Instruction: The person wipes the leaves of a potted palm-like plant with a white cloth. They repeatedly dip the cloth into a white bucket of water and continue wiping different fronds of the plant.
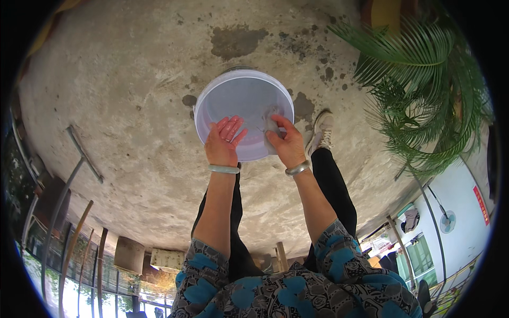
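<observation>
In front of me on the concrete floor stands a pale plastic bucket point(244, 75), with what looks like clear water inside. My left hand point(224, 139) is over its near left side, palm up and wet, the fingers apart and nothing in them. A ring is on one finger and a pale bangle circles that wrist. At the near right rim my right hand point(285, 139) pinches a wet grey cloth point(272, 139) between thumb and fingers. The cloth's far end hangs inside the bucket. A silver-coloured bracelet is on my right wrist.
Dark wet patches point(236, 41) mark the concrete beyond and beside the bucket. My shoe point(321, 131) is just right of it. Green palm-like fronds point(417, 79) spread at the far right. A T-shaped metal stand point(83, 157) is on the left.
</observation>
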Motion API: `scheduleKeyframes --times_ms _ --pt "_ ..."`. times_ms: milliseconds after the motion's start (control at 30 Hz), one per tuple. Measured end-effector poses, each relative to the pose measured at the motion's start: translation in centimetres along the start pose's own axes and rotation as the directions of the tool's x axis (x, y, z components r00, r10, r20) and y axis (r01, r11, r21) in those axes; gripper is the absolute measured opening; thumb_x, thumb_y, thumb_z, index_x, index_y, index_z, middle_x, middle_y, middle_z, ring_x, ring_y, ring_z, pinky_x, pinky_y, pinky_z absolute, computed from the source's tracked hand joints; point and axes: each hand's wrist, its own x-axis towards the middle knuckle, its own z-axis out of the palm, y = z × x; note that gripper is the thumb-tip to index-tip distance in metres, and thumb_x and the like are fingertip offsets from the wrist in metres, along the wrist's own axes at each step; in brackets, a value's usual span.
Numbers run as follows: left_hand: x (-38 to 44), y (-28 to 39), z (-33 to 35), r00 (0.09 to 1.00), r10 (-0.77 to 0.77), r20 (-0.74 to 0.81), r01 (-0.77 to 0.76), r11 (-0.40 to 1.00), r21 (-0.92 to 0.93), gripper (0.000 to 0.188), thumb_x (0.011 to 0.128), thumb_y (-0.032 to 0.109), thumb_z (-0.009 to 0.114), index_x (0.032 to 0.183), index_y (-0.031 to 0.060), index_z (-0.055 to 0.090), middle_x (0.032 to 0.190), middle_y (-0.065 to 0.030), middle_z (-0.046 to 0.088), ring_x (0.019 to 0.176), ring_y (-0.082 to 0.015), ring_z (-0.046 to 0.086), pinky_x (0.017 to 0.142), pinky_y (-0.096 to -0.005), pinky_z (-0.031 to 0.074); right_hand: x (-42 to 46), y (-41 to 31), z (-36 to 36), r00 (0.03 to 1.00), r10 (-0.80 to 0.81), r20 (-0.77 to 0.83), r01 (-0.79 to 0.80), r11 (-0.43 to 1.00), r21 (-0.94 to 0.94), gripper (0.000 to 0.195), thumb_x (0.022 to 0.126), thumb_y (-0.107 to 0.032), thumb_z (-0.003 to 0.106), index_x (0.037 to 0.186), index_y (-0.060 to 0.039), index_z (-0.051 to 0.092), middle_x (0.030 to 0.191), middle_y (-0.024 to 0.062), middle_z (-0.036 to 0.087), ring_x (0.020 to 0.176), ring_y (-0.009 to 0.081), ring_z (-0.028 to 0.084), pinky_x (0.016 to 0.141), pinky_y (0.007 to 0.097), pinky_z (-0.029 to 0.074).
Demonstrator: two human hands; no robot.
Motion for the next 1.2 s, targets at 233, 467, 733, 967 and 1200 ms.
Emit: scheduleKeyframes --times_ms 233,467,733,967,1200 --pt "0.6 0.8 -2.0 0.996 0.048 0.081 -0.041 0.996 -0.082 0.045 0.098 0.035 0.042 0.115 -0.0058 0.052 0.083 -0.0160 0.064 0.056 -0.0190 0.056 0.058 -0.0352 0.052 1.3 0.2 0.3 1.000 0.015 -0.002 -0.015 0.999 -0.036 0.046 0.077 -0.007 0.068 0.121 -0.0056 0.056 0.103 0.0098 0.061 0.083 0.0143 0.061 0.071 0.0277 0.051" --pt "-1.6 1.1 1.2 0.996 -0.016 0.093 -0.026 0.901 0.433 0.035 0.095 0.024 0.050 0.119 -0.0004 0.054 0.097 -0.0130 0.065 0.045 -0.0096 0.042 0.042 -0.0251 0.037 2.0 -1.8 1.3 0.989 0.124 0.082 -0.138 0.972 0.189 0.041 0.079 -0.002 0.065 0.119 -0.0067 0.059 0.097 0.0060 0.061 0.087 0.0133 0.058 0.077 0.0261 0.049" --pt "-1.4 0.9 1.2 0.950 -0.294 0.109 0.223 0.877 0.425 0.032 0.089 0.025 0.063 0.107 -0.0010 0.061 0.084 -0.0065 0.064 0.048 -0.0088 0.047 0.042 -0.0241 0.038 0.7 -3.9 1.9 0.981 0.086 0.172 -0.129 0.959 0.251 0.037 0.083 -0.005 0.062 0.120 -0.0035 0.056 0.100 0.0086 0.063 0.088 0.0138 0.059 0.077 0.0263 0.049" --pt "-1.2 0.1 0.5 0.992 -0.122 0.022 0.100 0.893 0.439 0.034 0.079 0.021 0.074 0.101 -0.0026 0.065 0.075 -0.0040 0.062 0.048 -0.0082 0.047 0.046 -0.0225 0.038 -0.8 -4.7 0.9 0.989 -0.144 0.017 0.145 0.974 -0.176 0.023 0.085 -0.005 0.061 0.108 -0.0007 0.059 0.094 0.0133 0.069 0.078 0.0132 0.067 0.071 0.0249 0.053" --pt "-1.1 -0.3 0.6 0.998 -0.057 -0.022 0.061 0.920 0.387 0.034 0.080 0.018 0.072 0.106 -0.0021 0.062 0.077 -0.0024 0.063 0.055 -0.0106 0.055 0.052 -0.0245 0.045 -0.1 -6.8 -5.5 0.975 -0.131 -0.177 0.159 0.975 0.156 0.014 0.087 0.003 0.057 0.100 -0.0018 0.062 0.090 0.0094 0.069 0.079 0.0169 0.068 0.071 0.0279 0.055"
